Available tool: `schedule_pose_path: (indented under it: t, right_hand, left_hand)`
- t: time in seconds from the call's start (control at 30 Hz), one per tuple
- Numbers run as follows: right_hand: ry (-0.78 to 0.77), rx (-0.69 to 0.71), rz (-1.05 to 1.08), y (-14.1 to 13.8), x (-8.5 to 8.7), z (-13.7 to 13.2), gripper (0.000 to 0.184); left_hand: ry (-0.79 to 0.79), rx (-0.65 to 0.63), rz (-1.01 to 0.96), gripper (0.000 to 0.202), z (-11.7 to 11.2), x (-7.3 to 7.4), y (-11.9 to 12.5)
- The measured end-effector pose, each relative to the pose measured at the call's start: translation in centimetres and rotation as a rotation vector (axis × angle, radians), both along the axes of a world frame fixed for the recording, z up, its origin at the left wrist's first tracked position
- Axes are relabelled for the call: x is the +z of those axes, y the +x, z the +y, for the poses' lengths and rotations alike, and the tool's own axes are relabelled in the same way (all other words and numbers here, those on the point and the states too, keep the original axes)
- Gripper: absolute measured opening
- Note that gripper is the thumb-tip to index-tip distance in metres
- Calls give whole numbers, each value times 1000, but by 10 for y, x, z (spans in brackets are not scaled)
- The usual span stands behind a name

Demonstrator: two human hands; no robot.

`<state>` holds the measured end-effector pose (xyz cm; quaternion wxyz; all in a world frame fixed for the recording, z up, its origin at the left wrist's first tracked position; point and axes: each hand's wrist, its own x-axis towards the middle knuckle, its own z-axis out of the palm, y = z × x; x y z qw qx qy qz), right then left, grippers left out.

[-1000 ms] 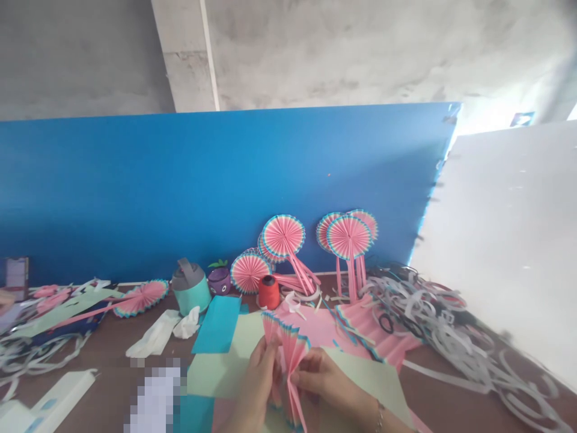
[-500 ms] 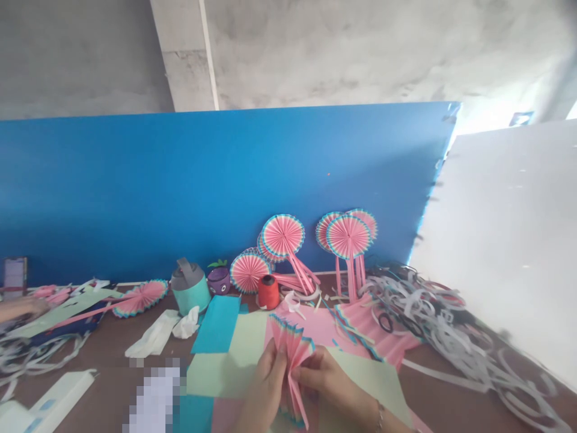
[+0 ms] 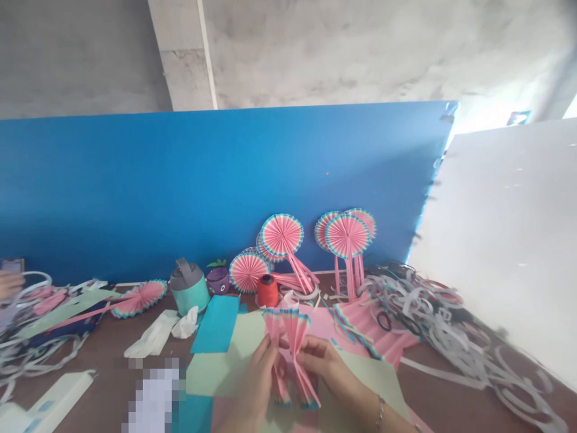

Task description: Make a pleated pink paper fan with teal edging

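A pleated pink paper fan with blue edges point(image 3: 288, 343) stands upright at the bottom centre, pinched at its middle by both hands. My left hand point(image 3: 255, 385) grips its left half with closed fingers. My right hand point(image 3: 322, 367), with a bracelet at the wrist, grips the right half. The pleats are split into two bundles that spread apart at top and bottom. Under the hands lie pale green point(image 3: 216, 370), blue point(image 3: 216, 325) and pink point(image 3: 322, 328) paper sheets.
Finished round pink fans on sticks point(image 3: 347, 237) lean against the blue board point(image 3: 180, 186). Near them stand a red thread spool point(image 3: 267, 291), a teal jug point(image 3: 189, 288) and a purple pot point(image 3: 219, 278). White paper strips point(image 3: 433, 313) pile at right. Another person's hand point(image 3: 9, 282) shows at far left.
The folded fan has been pulled apart into two bundles and now spreads at both ends. The other person's hand at far left has lifted a little.
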<state>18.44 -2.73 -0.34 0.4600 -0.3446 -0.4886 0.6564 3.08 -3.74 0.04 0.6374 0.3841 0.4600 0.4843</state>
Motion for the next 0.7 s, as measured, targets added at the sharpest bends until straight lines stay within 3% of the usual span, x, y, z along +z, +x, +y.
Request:
schedule_pose_path:
  t: [0.1,0.2,0.33,0.4,0.57,0.7]
  right_hand:
    - [53,-214,-116,7,-1,8,28]
    - [164,-337,-460,14,-3,14,22]
    - [353,-363,-1010,17,-1,10,22]
    - [419,-335,-1147,16,1,6,21]
    - [477,-364,-1012,15,6,3,29]
    - [453,-340,-712,12,10,1,46]
  left_hand:
    - [-49,11,-213,47,4,9,-1]
    - [-218,-96,-306,30,5,15,-6]
    - [-384,-419,-202,29,3,15,-11]
    - [-371,-432,-113,30,2,11,-10]
    - [-213,-210,-32,29,6,1,-9]
    - [-142,-237,-41,39,3,6,-7]
